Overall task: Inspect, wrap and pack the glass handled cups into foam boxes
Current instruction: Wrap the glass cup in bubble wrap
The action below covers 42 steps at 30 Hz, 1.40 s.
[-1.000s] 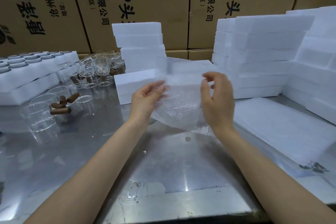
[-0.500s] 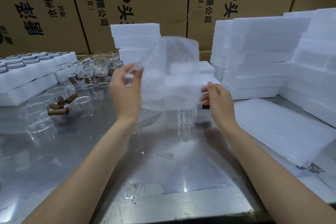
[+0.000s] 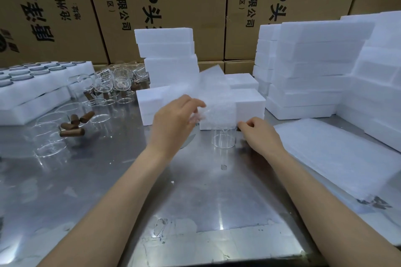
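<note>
With both hands pinching the foam sheet [image 3: 214,97], left hand [image 3: 173,123] high and right hand [image 3: 258,136] low, draw it snug around the glass cup [image 3: 224,140] on the counter [image 3: 195,191]

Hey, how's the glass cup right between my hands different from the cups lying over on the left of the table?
The cup between the hands stands upright; the cups on the left lie on their sides. The near cup sits partly under the wrapping sheet held by the left hand and right hand; the left cups are bare. Brown handles show on the left cups; none shows on the near one. All are clear glass.
</note>
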Available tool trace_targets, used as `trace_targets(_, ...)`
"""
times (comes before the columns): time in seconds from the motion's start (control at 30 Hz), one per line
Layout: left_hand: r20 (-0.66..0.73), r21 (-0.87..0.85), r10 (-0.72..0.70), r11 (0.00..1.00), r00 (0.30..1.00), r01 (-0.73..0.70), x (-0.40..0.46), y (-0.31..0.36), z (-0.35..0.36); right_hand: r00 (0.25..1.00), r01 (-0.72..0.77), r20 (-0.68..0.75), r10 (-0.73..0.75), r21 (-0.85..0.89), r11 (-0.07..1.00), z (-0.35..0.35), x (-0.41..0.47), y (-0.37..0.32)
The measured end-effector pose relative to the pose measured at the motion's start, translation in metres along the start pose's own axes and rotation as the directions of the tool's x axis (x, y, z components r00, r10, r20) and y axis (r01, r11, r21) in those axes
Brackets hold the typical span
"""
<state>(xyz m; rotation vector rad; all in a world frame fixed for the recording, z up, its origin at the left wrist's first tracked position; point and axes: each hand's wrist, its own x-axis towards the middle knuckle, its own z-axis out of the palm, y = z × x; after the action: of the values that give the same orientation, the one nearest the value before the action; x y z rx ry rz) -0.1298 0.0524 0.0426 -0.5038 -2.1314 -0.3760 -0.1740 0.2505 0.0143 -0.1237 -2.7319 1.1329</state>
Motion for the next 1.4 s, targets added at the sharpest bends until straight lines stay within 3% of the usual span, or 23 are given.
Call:
trace_targets(0.13,0.183,-0.037,-0.078,0.996,0.980,0.087,-0.003,-0.011,0.009,1.000,0.008,0.026,-0.009,0.014,1.000,-0.001,0.001,-0.001)
trace_targets(0.33,0.307,-0.126,-0.101,0.981,0.946,0.146,-0.006,-0.016,0.019,1.000,-0.001,0.029,0.000,0.033,0.999,-0.005,-0.001,-0.002)
trace_targets(0.43,0.301,-0.181,-0.115,0.968,0.947,0.175,-0.006,-0.017,0.020,1.000,0.026,0.010,-0.027,0.090,0.996,-0.007,-0.002,-0.004)
trace_targets(0.57,0.186,-0.242,-0.240,0.929,0.953,0.281,-0.006,-0.022,0.023,0.988,0.149,0.001,-0.155,0.283,0.948,-0.012,-0.006,-0.011)
trace_targets(0.7,0.109,-0.294,-0.329,0.891,0.938,0.346,-0.006,-0.026,0.022,0.915,0.126,0.263,-0.308,0.538,0.834,-0.021,-0.013,-0.021)
trace_targets(0.8,0.141,-0.332,-0.355,0.862,0.924,0.382,-0.006,-0.026,0.023,0.794,0.042,0.470,-0.387,0.592,0.805,-0.021,-0.020,-0.023)
trace_targets(0.87,0.156,-0.369,-0.372,0.837,0.915,0.403,-0.006,-0.025,0.024,0.745,0.028,0.514,-0.424,0.612,0.790,-0.020,-0.022,-0.023)
trace_targets(0.97,0.129,-0.414,-0.388,0.815,0.913,0.405,-0.005,-0.022,0.024,0.759,0.046,0.470,-0.450,0.651,0.757,-0.021,-0.024,-0.024)
trace_targets(1.17,-0.033,-0.530,-0.470,0.756,0.882,0.383,0.004,-0.012,0.015,0.902,0.176,0.206,-0.379,0.627,0.759,-0.021,-0.025,-0.029)
trace_targets(1.27,-0.123,-0.538,-0.479,0.768,0.869,0.347,0.006,-0.008,0.010,0.929,0.230,0.080,-0.361,0.641,0.732,-0.022,-0.027,-0.032)
trace_targets(1.4,-0.146,-0.551,-0.483,0.764,0.863,0.335,0.007,-0.005,0.006,0.953,0.235,-0.018,-0.302,0.672,0.702,-0.021,-0.029,-0.034)
